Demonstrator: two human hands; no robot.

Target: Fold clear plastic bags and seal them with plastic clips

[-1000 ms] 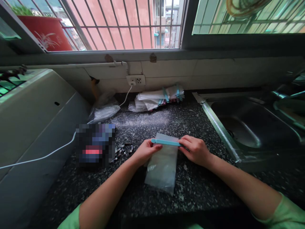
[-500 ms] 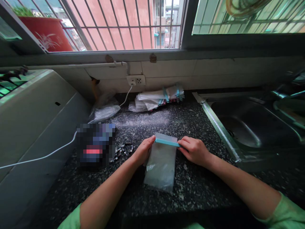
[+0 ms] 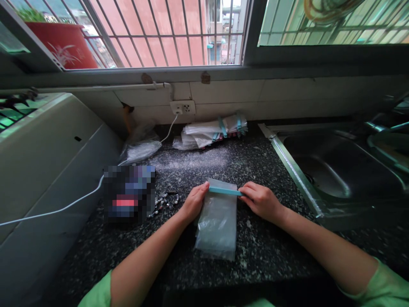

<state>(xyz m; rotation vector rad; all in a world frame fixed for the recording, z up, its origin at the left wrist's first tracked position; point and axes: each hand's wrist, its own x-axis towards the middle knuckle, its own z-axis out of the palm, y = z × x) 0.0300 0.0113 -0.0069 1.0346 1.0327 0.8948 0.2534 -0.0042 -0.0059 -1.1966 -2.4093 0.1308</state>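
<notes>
A light-blue bag clip (image 3: pixel 225 191) lies across the upper part of a clear plastic bag (image 3: pixel 217 226). The bag's short top edge shows above the clip, and its lower end hangs toward me over the dark counter. My left hand (image 3: pixel 195 201) is closed on the clip's left end, which its fingers cover. Thumb and fingers of my right hand (image 3: pixel 262 200) pinch the clip's right end, just beyond the bag's side.
Several clipped plastic bags (image 3: pixel 207 132) lie by the wall, beside a crumpled clear bag (image 3: pixel 142 147). A pixelated dark object (image 3: pixel 129 194) and a beaded string (image 3: pixel 164 202) lie to the left. A metal sink (image 3: pixel 329 170) is at right. A white cable (image 3: pixel 70 207) runs leftward.
My left hand has shifted its grip, so its fingers now cover the clip's rounded left end. The bag's lower end has swung slightly. My right hand has barely moved.
</notes>
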